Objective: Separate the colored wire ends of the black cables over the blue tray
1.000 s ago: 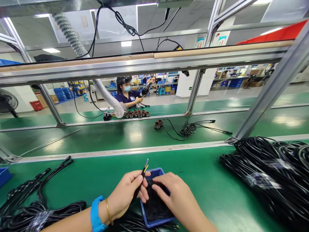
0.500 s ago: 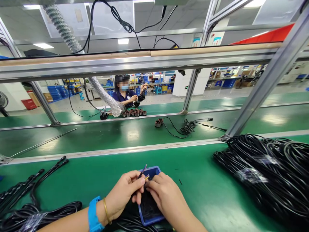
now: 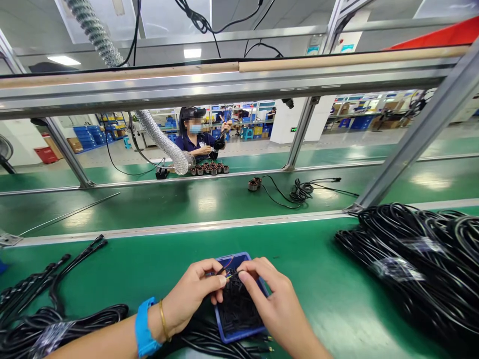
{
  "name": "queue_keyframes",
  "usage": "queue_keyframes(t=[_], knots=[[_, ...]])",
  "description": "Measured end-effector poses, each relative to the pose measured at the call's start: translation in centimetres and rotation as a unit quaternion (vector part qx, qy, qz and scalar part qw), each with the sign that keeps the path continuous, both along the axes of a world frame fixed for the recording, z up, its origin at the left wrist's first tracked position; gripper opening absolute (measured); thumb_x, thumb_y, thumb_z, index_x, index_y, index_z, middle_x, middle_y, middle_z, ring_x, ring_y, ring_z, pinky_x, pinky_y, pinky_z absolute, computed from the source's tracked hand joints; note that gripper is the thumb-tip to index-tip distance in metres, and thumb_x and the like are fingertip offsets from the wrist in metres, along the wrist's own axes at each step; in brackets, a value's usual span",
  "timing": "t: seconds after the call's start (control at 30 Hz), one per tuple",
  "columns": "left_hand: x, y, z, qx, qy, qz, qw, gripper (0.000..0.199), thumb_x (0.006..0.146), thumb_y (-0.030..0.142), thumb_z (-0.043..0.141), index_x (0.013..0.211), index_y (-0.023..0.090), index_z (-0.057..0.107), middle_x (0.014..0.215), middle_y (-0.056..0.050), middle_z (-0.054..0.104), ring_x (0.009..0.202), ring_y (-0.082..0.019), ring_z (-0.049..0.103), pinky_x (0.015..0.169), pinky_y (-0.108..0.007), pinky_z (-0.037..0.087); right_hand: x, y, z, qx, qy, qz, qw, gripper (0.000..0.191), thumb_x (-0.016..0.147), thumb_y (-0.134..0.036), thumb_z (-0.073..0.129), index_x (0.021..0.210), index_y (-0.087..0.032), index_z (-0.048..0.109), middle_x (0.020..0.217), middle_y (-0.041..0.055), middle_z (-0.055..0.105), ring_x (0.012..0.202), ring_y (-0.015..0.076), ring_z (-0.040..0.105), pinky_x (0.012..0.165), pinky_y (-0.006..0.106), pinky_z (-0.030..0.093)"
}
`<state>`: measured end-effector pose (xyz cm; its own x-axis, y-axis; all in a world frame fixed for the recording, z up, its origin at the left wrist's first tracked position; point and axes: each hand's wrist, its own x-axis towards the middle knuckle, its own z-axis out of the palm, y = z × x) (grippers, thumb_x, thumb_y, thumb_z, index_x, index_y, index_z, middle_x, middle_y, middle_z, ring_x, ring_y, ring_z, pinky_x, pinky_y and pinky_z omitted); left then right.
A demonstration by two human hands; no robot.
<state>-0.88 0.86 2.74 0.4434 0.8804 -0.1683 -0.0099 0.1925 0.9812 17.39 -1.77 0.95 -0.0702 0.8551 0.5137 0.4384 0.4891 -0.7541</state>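
Observation:
My left hand is closed in a pinch on the end of a black cable, and thin coloured wires stick out past the fingertips. Facing it, my right hand pinches a small black tube between thumb and forefinger, close by the wire tips. Whether the tube touches the wires is too small to tell. Beneath both hands stands a blue bin holding many short black pieces. More black cables lie under the left wrist and beside the bin.
Bundled black cables are heaped at the right; others lie at the left. Metal frame posts and a rail border the bench. Beyond are copper-wound coils, a coiled cable, and a seated co-worker.
My right hand has come up from inside the bin and now shows a small black tube near the wires. More of the bin's contents shows. The whole view has shifted slightly.

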Motion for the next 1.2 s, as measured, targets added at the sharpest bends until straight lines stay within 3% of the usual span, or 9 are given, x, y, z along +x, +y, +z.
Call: queue_keyframes(t=[0.53, 0.8, 0.97, 1.1, 1.2], knots=[[-0.13, 0.02, -0.23, -0.002, 0.005, -0.002, 1.0, 0.026, 0.072, 0.037, 0.071, 0.074, 0.016, 0.057, 0.059, 0.004, 0.052, 0.056, -0.01, 0.046, 0.058, -0.024, 0.039, 0.24, -0.44, 0.3, 0.012, 0.003, 0.004, 1.0, 0.015, 0.098, -0.026, 0.052, 0.088, -0.024, 0.063, 0.083, -0.0007, 0.066, 0.078, 0.0167, 0.058, 0.072, 0.027, 0.045], [-0.12, 0.21, -0.78, 0.02, 0.031, -0.012, 0.999, 0.034, 0.068, 0.043, 0.077, 0.074, 0.013, 0.064, 0.063, 0.001, 0.057, 0.058, -0.012, 0.05, 0.059, -0.026, 0.043, 0.13, -0.4, 0.36, -0.022, -0.032, 0.053, 0.998, 0.018, 0.097, -0.022, 0.053, 0.084, -0.024, 0.066, 0.078, -0.0004, 0.068, 0.076, 0.0181, 0.059, 0.07, 0.028, 0.047], [-0.01, 0.12, -0.51, 0.011, 0.052, 0.013, 0.999, 0.034, 0.068, 0.044, 0.075, 0.072, 0.015, 0.059, 0.058, 0.003, 0.053, 0.053, -0.011, 0.047, 0.053, -0.023, 0.037, 0.3, -0.13, 0.23, 0.054, -0.035, 0.022, 0.998, 0.013, 0.095, -0.016, 0.057, 0.091, -0.024, 0.068, 0.081, 0.001, 0.07, 0.076, 0.0188, 0.06, 0.069, 0.029, 0.049], [0.01, 0.07, -0.44, 0.004, 0.073, 0.023, 0.997, 0.028, 0.066, 0.038, 0.072, 0.067, 0.018, 0.051, 0.055, 0.006, 0.046, 0.049, -0.008, 0.04, 0.047, -0.021, 0.027, 0.51, -0.1, 0.31, 0.153, -0.106, 0.015, 0.982, 0.02, 0.094, -0.008, 0.053, 0.101, -0.022, 0.066, 0.083, 0.0046, 0.066, 0.077, 0.0201, 0.056, 0.067, 0.032, 0.049], [0.05, 0.13, -0.62, 0.011, 0.073, 0.017, 0.997, 0.023, 0.067, 0.032, 0.068, 0.066, 0.018, 0.05, 0.054, 0.008, 0.043, 0.049, -0.007, 0.036, 0.046, -0.021, 0.025, 0.61, -0.25, 0.54, 0.173, -0.163, 0.027, 0.971, 0.022, 0.095, -0.006, 0.05, 0.102, -0.02, 0.065, 0.079, 0.0051, 0.062, 0.074, 0.0203, 0.053, 0.064, 0.033, 0.047]])
